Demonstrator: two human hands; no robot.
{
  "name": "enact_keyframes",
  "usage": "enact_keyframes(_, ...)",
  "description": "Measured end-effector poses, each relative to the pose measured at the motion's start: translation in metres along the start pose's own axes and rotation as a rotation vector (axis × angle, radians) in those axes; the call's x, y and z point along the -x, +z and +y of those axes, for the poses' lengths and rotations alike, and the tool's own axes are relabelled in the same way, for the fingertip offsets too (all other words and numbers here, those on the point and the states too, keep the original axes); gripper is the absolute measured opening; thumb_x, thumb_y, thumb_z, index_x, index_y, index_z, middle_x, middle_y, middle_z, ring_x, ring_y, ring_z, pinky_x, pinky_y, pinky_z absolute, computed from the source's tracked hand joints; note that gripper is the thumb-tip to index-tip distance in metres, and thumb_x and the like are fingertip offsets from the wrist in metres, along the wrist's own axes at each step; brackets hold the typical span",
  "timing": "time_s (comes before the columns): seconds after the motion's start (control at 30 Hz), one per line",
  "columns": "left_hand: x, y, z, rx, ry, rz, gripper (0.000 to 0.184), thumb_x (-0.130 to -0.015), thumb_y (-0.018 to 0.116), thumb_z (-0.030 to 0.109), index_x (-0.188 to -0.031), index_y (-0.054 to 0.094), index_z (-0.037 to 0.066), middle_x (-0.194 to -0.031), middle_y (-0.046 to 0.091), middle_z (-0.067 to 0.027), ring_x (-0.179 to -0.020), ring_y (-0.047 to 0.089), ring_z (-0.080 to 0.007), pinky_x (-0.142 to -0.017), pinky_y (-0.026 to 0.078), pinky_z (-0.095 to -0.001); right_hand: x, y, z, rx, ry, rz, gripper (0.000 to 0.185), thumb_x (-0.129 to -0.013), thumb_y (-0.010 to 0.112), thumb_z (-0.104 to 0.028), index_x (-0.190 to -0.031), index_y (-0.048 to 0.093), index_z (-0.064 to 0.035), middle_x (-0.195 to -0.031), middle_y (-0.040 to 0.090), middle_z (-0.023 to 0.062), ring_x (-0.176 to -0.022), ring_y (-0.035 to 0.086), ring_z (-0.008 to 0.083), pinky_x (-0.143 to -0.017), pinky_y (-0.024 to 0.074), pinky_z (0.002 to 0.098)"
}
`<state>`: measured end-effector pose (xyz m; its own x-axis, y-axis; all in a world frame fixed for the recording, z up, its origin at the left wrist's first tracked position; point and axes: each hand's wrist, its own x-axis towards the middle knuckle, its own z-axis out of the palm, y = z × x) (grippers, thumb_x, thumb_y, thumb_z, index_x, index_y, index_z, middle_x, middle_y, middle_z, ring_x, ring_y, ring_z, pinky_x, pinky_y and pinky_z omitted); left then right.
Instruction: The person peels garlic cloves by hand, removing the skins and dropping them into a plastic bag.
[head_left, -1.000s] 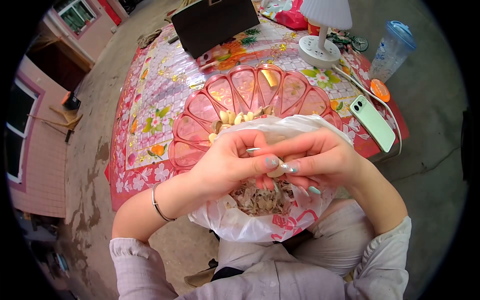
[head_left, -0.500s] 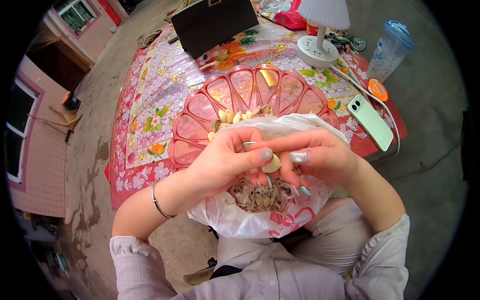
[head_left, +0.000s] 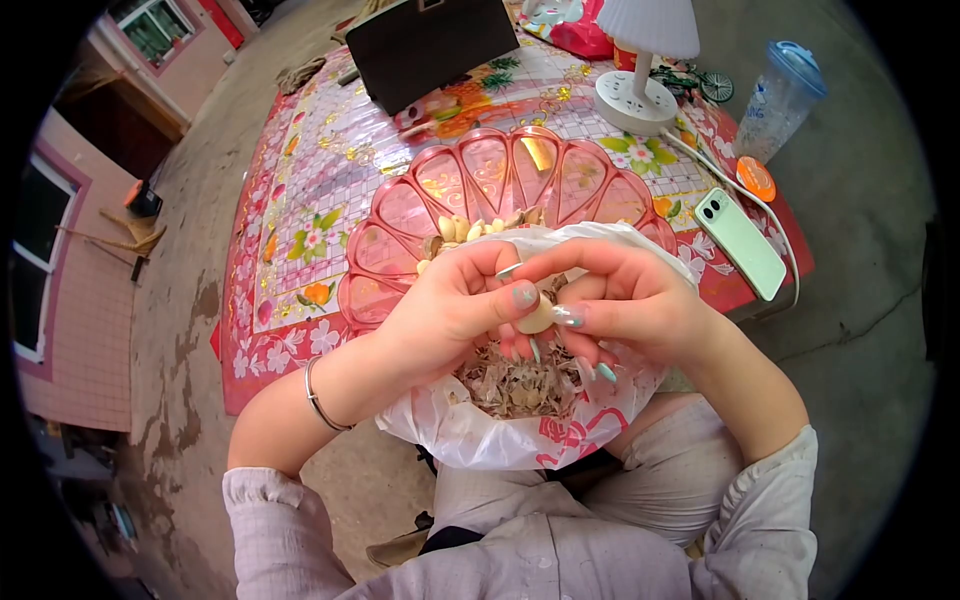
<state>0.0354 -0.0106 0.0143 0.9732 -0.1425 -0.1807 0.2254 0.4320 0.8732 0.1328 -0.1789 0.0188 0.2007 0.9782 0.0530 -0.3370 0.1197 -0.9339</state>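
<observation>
Between the fingertips of both hands is a pale garlic clove [head_left: 536, 317]. My left hand [head_left: 450, 305] pinches its left side with thumb and fingers. The thumb and fingers of my right hand [head_left: 635, 300] close on its right side. Beneath them a white plastic bag [head_left: 480, 440] with red print lies open, holding dry papery skins [head_left: 520, 385]. Behind the bag, a pink scalloped tray [head_left: 405, 205] carries several pale cloves [head_left: 460, 230] and some brownish ones, partly hidden by the bag.
The flowered tablecloth [head_left: 290, 215] bears a black tablet case [head_left: 430, 50], a white lamp [head_left: 636, 102] with a cable, a pale green phone [head_left: 741, 245], an orange round object [head_left: 756, 178] and a blue-lidded cup [head_left: 780, 105]. A red bag [head_left: 580, 35] lies at the back.
My right thumb and fingers have shifted on the clove, first away from it, then back against it. The right index finger is now more arched. The bag's front edge sits slightly higher.
</observation>
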Motion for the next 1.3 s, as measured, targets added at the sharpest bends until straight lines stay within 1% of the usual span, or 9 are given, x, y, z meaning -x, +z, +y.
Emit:
enact_keyframes(0.37, 0.005, -0.013, 0.002, 0.156, 0.32, -0.165, 0.024, -0.082, 0.058, 0.025, -0.088, 0.045, 0.005, -0.081, 0.059, -0.0123, -0.067, 0.059, -0.0146, -0.054, 0.047, -0.0202, 0.005, 0.008, 0.011, 0.315, -0.276, 0.266, 0.049, -0.081, 0.043, -0.004, -0.127, 0.027, -0.0006, -0.062, 0.052, 0.0003, -0.054, 0.045, 0.0057, -0.052, 0.0364, 0.0208)
enact_keyframes(0.47, 0.005, -0.015, 0.007, 0.225, 0.561, -0.154, 0.029, -0.082, 0.059, 0.028, -0.092, 0.045, 0.005, -0.088, 0.058, -0.0148, -0.073, 0.059, -0.0162, -0.06, 0.047, -0.0209, 0.003, 0.011, 0.01, 0.606, -0.236, 0.327, 0.055, -0.079, 0.044, -0.004, -0.129, 0.023, 0.0005, -0.058, 0.05, 0.0019, -0.051, 0.045, 0.0072, -0.051, 0.0371, 0.0223)
enact_keyframes(0.57, 0.01, -0.015, 0.011, 0.28, 0.75, -0.06, 0.029, -0.082, 0.058, 0.024, -0.1, 0.046, 0.004, -0.1, 0.055, -0.0168, -0.082, 0.059, -0.0185, -0.067, 0.048, -0.0228, -0.001, 0.018, 0.005, 1.081, 0.13, 0.349, 0.059, -0.081, 0.05, -0.023, -0.131, 0.023, -0.0044, -0.055, 0.053, 0.0111, -0.048, 0.054, 0.0249, -0.048, 0.0424, 0.036)
enact_keyframes(0.6, 0.012, -0.014, 0.014, 0.265, 0.788, -0.008, 0.028, -0.082, 0.057, 0.021, -0.102, 0.046, 0.004, -0.101, 0.055, -0.017, -0.085, 0.059, -0.0194, -0.068, 0.048, -0.0238, -0.004, 0.016, 0.013, 1.258, 0.012, 0.331, 0.042, -0.082, 0.049, -0.03, -0.115, 0.044, -0.005, -0.055, 0.055, 0.0129, -0.052, 0.056, 0.0305, -0.049, 0.0426, 0.042)
enact_keyframes(0.7, 0.02, -0.012, 0.024, 0.225, 0.845, 0.048, 0.024, -0.082, 0.055, 0.013, -0.103, 0.048, 0.003, -0.103, 0.056, -0.0165, -0.09, 0.059, -0.0212, -0.07, 0.049, -0.0254, -0.002, 0.015, 0.013, 1.414, -0.023, 0.227, 0.023, -0.082, 0.052, -0.025, -0.091, 0.057, -0.0047, -0.057, 0.057, 0.0082, -0.051, 0.056, 0.0242, -0.048, 0.0418, 0.0345)
enact_keyframes(0.97, 0.029, -0.003, 0.064, -0.741, 0.688, 0.409, 0.022, -0.072, 0.058, -0.008, -0.093, 0.054, -0.003, -0.094, 0.058, -0.0105, -0.089, 0.058, -0.0151, -0.076, 0.048, -0.0256, 0.002, 0.021, 0.014, 1.609, -0.523, 0.176, 0.022, -0.072, 0.059, -0.018, -0.054, 0.049, -0.0093, -0.043, 0.048, 0.0041, -0.037, 0.049, 0.0195, -0.037, 0.0384, 0.0322)
enact_keyframes(1.03, 0.02, -0.009, 0.065, -1.157, 0.333, 0.234, 0.024, -0.073, 0.058, -0.007, -0.096, 0.053, -0.001, -0.087, 0.059, -0.0064, -0.086, 0.057, -0.0116, -0.077, 0.048, -0.0251, 0.003, 0.022, 0.014, 1.672, -0.566, 0.163, 0.023, -0.069, 0.06, -0.017, -0.052, 0.047, -0.0098, -0.041, 0.045, 0.0027, -0.035, 0.047, 0.0185, -0.036, 0.0379, 0.0316)
enact_keyframes(1.2, 0.004, -0.018, 0.061, -1.685, 0.092, 0.191, 0.039, -0.064, 0.053, -0.008, -0.102, 0.052, 0.002, -0.087, 0.057, -0.0159, -0.082, 0.055, -0.0328, -0.073, 0.045, -0.0368, 0.002, 0.021, 0.02, 1.708, -0.607, 0.091, 0.023, -0.066, 0.06, -0.015, -0.05, 0.045, -0.0104, -0.04, 0.043, 0.0014, -0.035, 0.047, 0.0175, -0.036, 0.0377, 0.0306)
enact_keyframes(1.3, -0.002, -0.039, 0.06, -1.714, 0.412, 0.09, 0.038, -0.065, 0.056, -0.007, -0.102, 0.052, 0.001, -0.091, 0.056, -0.015, -0.085, 0.054, -0.0315, -0.074, 0.044, -0.0375, 0.003, 0.021, 0.022, 1.706, -0.613, 0.042, 0.022, -0.064, 0.061, -0.014, -0.05, 0.045, -0.0109, -0.041, 0.042, 0.0001, -0.036, 0.047, 0.0163, -0.036, 0.0379, 0.0294)
